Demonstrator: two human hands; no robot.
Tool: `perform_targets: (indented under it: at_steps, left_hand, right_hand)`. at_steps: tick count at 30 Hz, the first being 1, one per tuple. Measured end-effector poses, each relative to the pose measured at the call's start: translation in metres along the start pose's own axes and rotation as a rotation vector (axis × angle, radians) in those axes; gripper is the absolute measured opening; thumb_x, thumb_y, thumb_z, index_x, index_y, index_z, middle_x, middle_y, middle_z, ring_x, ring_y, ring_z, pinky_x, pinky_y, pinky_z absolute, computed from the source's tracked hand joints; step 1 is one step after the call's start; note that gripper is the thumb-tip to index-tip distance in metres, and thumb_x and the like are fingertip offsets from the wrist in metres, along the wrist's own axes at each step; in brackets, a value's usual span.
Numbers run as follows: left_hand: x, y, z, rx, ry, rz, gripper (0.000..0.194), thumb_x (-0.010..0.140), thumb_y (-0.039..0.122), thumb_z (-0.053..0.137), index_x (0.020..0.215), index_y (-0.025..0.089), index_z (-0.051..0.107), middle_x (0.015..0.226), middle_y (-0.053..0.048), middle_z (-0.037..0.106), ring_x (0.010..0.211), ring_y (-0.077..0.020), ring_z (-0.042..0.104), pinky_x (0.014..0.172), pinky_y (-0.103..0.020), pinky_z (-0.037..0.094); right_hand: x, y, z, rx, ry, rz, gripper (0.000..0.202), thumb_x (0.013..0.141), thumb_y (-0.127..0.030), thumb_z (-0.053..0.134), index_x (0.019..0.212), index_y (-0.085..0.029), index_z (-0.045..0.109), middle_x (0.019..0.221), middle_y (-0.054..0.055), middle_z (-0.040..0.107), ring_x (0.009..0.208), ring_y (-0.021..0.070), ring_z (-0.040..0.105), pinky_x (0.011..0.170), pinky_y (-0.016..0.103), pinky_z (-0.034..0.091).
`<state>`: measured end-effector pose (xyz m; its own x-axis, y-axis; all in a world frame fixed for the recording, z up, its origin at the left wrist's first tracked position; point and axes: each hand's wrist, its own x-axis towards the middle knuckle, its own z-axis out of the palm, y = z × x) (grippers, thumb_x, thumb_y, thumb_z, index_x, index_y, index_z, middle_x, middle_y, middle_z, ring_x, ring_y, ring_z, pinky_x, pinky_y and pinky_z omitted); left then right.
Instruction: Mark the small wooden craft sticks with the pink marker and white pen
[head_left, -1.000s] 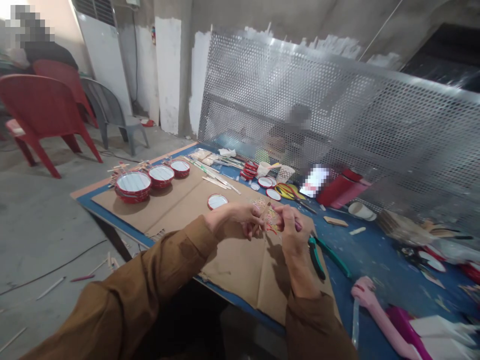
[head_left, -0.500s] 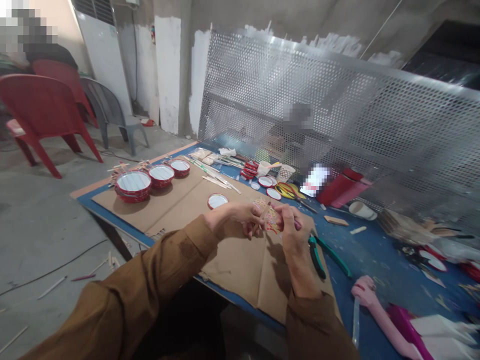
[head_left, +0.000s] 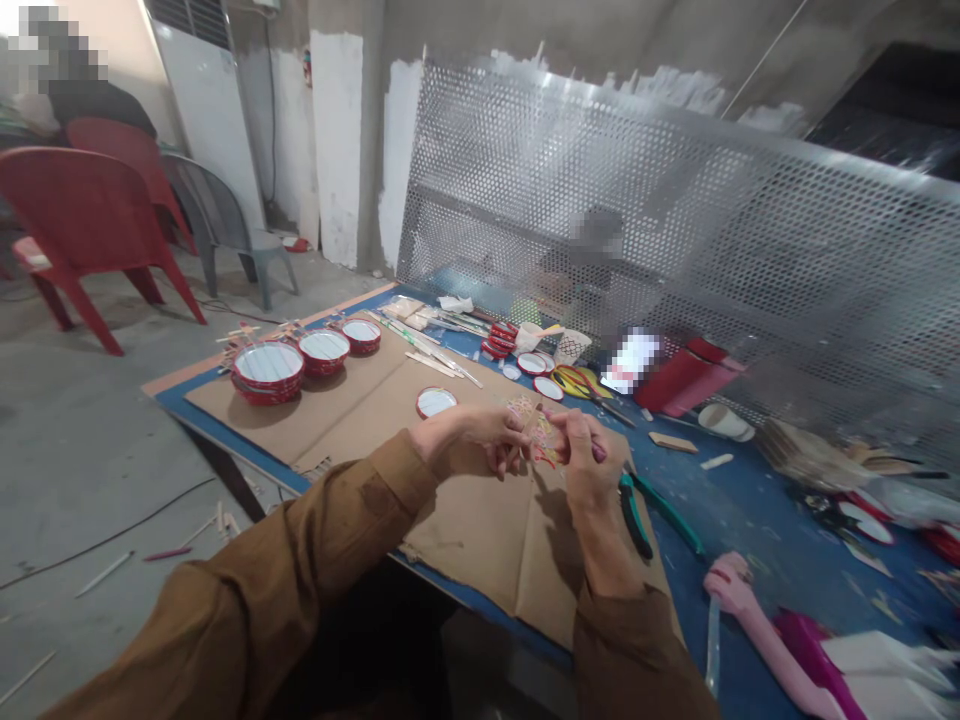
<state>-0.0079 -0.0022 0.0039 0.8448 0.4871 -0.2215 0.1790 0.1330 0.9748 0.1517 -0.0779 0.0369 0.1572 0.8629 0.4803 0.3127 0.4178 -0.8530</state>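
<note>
"So, which step is in hand?"

"Fine, close handwork, it seems: the left hand [head_left: 491,438] pinches a thin tan strip [head_left: 533,427], while the right hand [head_left: 589,450] is curled around a purple rod [head_left: 598,452]. The strip sits between both hands, above the cardboard [head_left: 472,550], with coloured bands [head_left: 544,456] just beside it."

"And the next move calls for?"

"Probably a steady left grip and light control from the right. Whether rod and strip touch, one cannot tell."

"The surface?"

"Cardboard partly covers a blue table [head_left: 765,510]; drum-shaped red pieces [head_left: 268,370] stand at left, green-handled pliers [head_left: 636,515] near the right hand."

"The room?"

"A perforated metal screen [head_left: 675,200] behind, red chairs [head_left: 82,215] far left."
</note>
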Motion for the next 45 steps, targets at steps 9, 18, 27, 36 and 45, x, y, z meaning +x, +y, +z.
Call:
perform_targets:
  at_steps: [9, 18, 27, 36, 45]
  left_hand:
    - [0.0015, -0.0015, 0.0002, 0.003, 0.007, 0.008, 0.029, 0.087, 0.041, 0.065, 0.089, 0.011, 0.068, 0.071, -0.005, 0.070, 0.058, -0.0164, 0.067, 0.060, -0.031, 0.056]
    - [0.0002, -0.0022, 0.0002, -0.006, 0.030, -0.011, 0.034, 0.085, 0.044, 0.068, 0.093, 0.011, 0.068, 0.071, -0.005, 0.070, 0.057, -0.0154, 0.067, 0.059, -0.029, 0.054]
    - [0.0016, -0.0037, -0.0010, -0.002, 0.009, 0.000, 0.029, 0.088, 0.040, 0.064, 0.093, 0.012, 0.067, 0.072, -0.005, 0.070, 0.057, -0.0169, 0.068, 0.058, -0.031, 0.055]
    - [0.0033, -0.0047, -0.0022, 0.003, 0.000, 0.011, 0.030, 0.086, 0.041, 0.066, 0.092, 0.012, 0.067, 0.072, -0.005, 0.070, 0.058, -0.0166, 0.068, 0.059, -0.031, 0.055]
    - [0.0023, -0.0035, -0.0019, 0.015, -0.008, 0.013, 0.035, 0.084, 0.046, 0.068, 0.092, 0.011, 0.067, 0.071, -0.005, 0.070, 0.057, -0.0168, 0.067, 0.059, -0.031, 0.055]
  right_hand:
    - [0.0001, -0.0005, 0.0039, 0.059, -0.004, 0.031, 0.045, 0.082, -0.062, 0.059, 0.072, -0.018, 0.065, 0.048, -0.005, 0.048, 0.043, 0.0099, 0.041, 0.043, 0.024, 0.033]
    - [-0.0005, -0.0058, 0.0015, -0.023, 0.042, 0.002, 0.050, 0.085, -0.065, 0.052, 0.074, -0.018, 0.067, 0.048, -0.004, 0.050, 0.043, 0.0108, 0.045, 0.046, 0.024, 0.037]
    - [0.0002, -0.0019, 0.0020, -0.004, 0.042, 0.007, 0.052, 0.084, -0.067, 0.054, 0.075, -0.018, 0.068, 0.047, -0.004, 0.050, 0.042, 0.0118, 0.046, 0.045, 0.025, 0.036]
    - [0.0003, -0.0033, 0.0015, 0.007, 0.000, -0.001, 0.048, 0.084, -0.063, 0.056, 0.075, -0.018, 0.067, 0.048, -0.005, 0.049, 0.042, 0.0100, 0.044, 0.043, 0.023, 0.034]
    - [-0.0006, -0.0039, 0.0009, -0.010, 0.011, -0.011, 0.046, 0.085, -0.061, 0.057, 0.074, -0.018, 0.067, 0.049, -0.005, 0.050, 0.042, 0.0096, 0.044, 0.044, 0.023, 0.034]
